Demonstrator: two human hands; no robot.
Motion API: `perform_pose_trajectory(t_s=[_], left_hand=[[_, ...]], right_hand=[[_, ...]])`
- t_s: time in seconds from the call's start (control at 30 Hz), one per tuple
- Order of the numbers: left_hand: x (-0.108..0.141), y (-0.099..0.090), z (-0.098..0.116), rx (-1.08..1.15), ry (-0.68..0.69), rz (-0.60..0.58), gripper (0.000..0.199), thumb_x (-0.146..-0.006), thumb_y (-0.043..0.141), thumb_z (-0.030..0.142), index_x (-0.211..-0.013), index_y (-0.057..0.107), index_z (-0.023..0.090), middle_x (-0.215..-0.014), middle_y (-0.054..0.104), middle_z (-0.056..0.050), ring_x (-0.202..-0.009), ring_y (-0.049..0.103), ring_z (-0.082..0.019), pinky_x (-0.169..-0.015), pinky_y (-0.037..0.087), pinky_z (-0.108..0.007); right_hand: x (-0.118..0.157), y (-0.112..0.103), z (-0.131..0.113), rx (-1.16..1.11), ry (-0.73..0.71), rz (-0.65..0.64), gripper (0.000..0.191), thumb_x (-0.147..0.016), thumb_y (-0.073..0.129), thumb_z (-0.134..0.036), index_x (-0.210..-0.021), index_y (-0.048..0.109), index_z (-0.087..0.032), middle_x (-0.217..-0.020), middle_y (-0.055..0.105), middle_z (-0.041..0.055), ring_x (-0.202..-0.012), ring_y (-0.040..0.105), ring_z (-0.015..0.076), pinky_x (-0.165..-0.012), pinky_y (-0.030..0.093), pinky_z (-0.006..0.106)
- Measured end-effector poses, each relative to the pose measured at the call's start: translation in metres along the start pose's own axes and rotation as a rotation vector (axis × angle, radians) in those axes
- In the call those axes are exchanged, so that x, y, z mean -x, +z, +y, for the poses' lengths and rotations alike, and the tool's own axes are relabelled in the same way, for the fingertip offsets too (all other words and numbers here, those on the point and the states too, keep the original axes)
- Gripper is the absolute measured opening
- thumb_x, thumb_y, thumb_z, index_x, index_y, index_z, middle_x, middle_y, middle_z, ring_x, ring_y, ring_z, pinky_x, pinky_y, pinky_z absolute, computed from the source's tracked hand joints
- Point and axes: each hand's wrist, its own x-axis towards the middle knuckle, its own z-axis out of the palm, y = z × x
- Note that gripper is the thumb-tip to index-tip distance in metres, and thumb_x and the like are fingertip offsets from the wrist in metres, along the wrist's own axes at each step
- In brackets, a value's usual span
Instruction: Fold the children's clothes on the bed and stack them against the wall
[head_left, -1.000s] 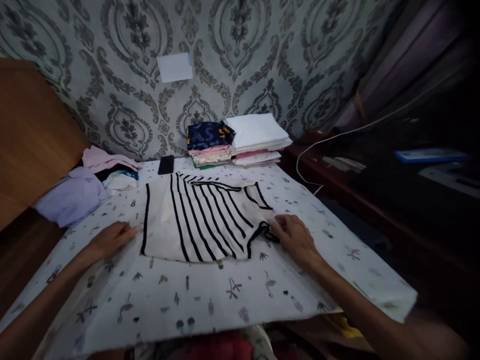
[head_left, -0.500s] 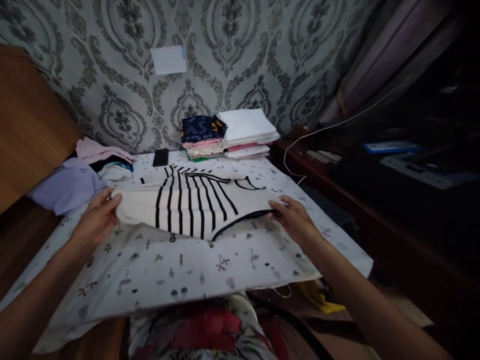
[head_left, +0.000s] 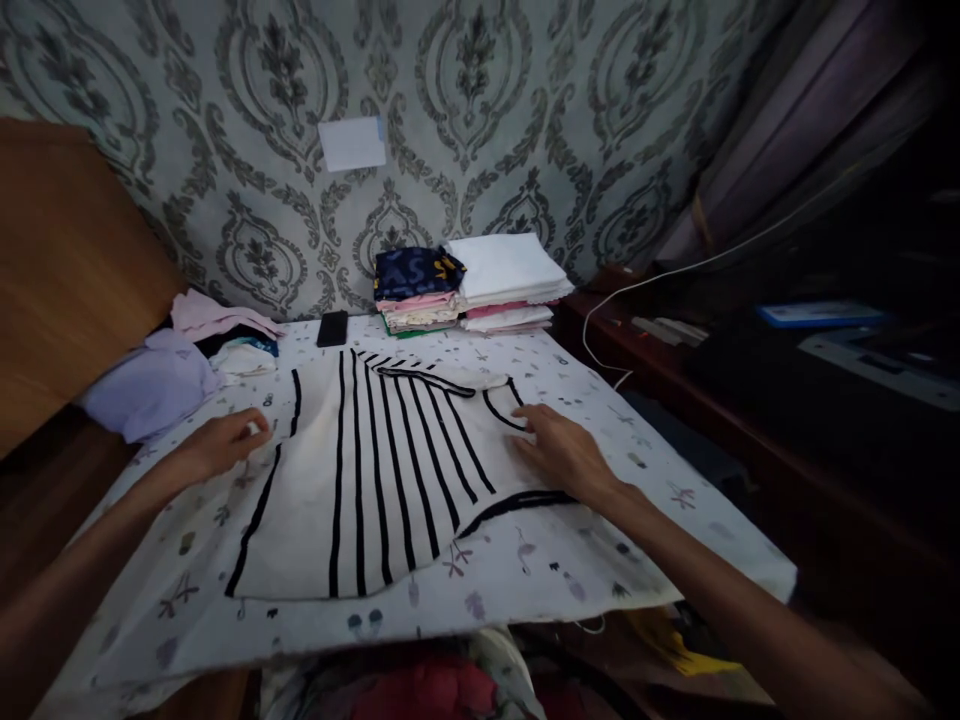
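The striped top (head_left: 397, 470) lies spread on the patterned cloth (head_left: 645, 440), its lower corner near the cloth's front edge. The left hand (head_left: 229, 440), loosely curled and apparently empty, is just beside the black-trimmed hem; the right hand (head_left: 562, 450) touches the top by an armhole, its grip unclear. Bare cloth separates the top from the folded stacks (head_left: 510, 270) behind.

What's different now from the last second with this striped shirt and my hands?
The striped shirt's near side, raised half a second ago, is now down on the table, spread closer to you than at first. Your left hand has let go, just beside it; your right hand has left the near edge for its shoulder end, grip unclear. Folded clothes, phone and loose clothes stayed put.
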Motion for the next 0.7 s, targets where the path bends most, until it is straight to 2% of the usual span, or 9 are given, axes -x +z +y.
perform_pose_trajectory(t_s=[0.07, 0.17, 0.23, 0.3, 0.37, 0.47, 0.6, 0.7], left_hand=[[-0.039, -0.003, 0.014, -0.096, 0.031, 0.103, 0.034, -0.079, 0.05, 0.053, -0.091, 0.062, 0.024, -0.066, 0.066, 0.0, -0.058, 0.063, -0.019, -0.054, 0.046, -0.027], [-0.099, 0.0, 0.03, -0.285, -0.049, 0.277, 0.033, -0.085, 0.047, 0.036, -0.11, 0.062, 0.021, -0.1, 0.073, -0.01, -0.092, 0.069, -0.026, -0.077, 0.053, -0.035], [-0.132, 0.006, 0.033, -0.353, -0.097, 0.334, 0.039, -0.084, 0.05, 0.032, -0.117, 0.061, 0.016, -0.121, 0.067, -0.019, -0.111, 0.064, -0.032, -0.087, 0.051, -0.041], [-0.158, 0.01, 0.031, -0.37, -0.115, 0.326, 0.038, -0.081, 0.055, 0.033, -0.113, 0.064, 0.013, -0.125, 0.064, -0.023, -0.115, 0.062, -0.037, -0.088, 0.05, -0.043], [-0.177, 0.008, 0.026, -0.38, -0.12, 0.287, 0.028, -0.077, 0.058, 0.03, -0.098, 0.068, 0.014, -0.112, 0.07, -0.02, -0.108, 0.065, -0.036, -0.084, 0.051, -0.039], [-0.196, -0.008, 0.018, -0.393, -0.108, 0.257, 0.015, -0.077, 0.056, 0.025, -0.085, 0.066, 0.018, -0.093, 0.073, -0.012, -0.095, 0.068, -0.029, -0.077, 0.051, -0.032], [-0.21, -0.034, 0.012, -0.427, -0.089, 0.354, 0.023, -0.087, 0.046, 0.03, -0.1, 0.062, 0.019, -0.101, 0.071, -0.011, -0.104, 0.065, -0.029, -0.081, 0.049, -0.033], [-0.215, -0.034, 0.009, -0.446, -0.063, 0.454, 0.027, -0.091, 0.043, 0.033, -0.108, 0.058, 0.02, -0.104, 0.071, -0.013, -0.105, 0.065, -0.031, -0.083, 0.049, -0.035]], right_hand=[[-0.031, 0.007, -0.024, 0.073, -0.088, -0.058, 0.042, -0.088, 0.054, -0.024, -0.13, 0.057, -0.024, -0.123, 0.061, 0.0114, -0.091, 0.066, 0.0252, -0.07, 0.046, 0.032], [-0.072, 0.018, -0.047, 0.154, -0.117, -0.116, 0.041, -0.09, 0.047, -0.018, -0.13, 0.057, -0.02, -0.125, 0.056, 0.0148, -0.095, 0.064, 0.0268, -0.074, 0.046, 0.034], [-0.092, 0.024, -0.049, 0.166, -0.087, -0.109, 0.033, -0.094, 0.042, -0.018, -0.12, 0.063, -0.019, -0.123, 0.057, 0.0145, -0.093, 0.064, 0.0256, -0.075, 0.045, 0.034], [-0.109, 0.028, -0.041, 0.134, -0.036, -0.07, 0.031, -0.096, 0.04, -0.021, -0.111, 0.067, -0.019, -0.121, 0.057, 0.0131, -0.091, 0.064, 0.0238, -0.075, 0.045, 0.033], [-0.128, 0.03, -0.028, 0.056, 0.013, 0.003, 0.029, -0.096, 0.043, -0.024, -0.107, 0.069, -0.02, -0.119, 0.058, 0.0118, -0.092, 0.063, 0.0229, -0.076, 0.046, 0.032], [-0.163, 0.031, -0.006, -0.09, 0.101, 0.107, 0.026, -0.091, 0.05, -0.024, -0.105, 0.072, -0.018, -0.112, 0.064, 0.0117, -0.098, 0.063, 0.0239, -0.081, 0.046, 0.031], [-0.211, 0.038, 0.011, -0.274, 0.256, 0.128, 0.024, -0.085, 0.051, -0.019, -0.097, 0.072, -0.016, -0.079, 0.069, 0.007, -0.082, 0.065, 0.0226, -0.077, 0.047, 0.031], [-0.23, 0.053, 0.015, -0.311, 0.298, 0.124, 0.024, -0.084, 0.05, -0.018, -0.094, 0.071, -0.017, -0.066, 0.066, 0.0041, -0.076, 0.064, 0.0218, -0.075, 0.048, 0.031]])
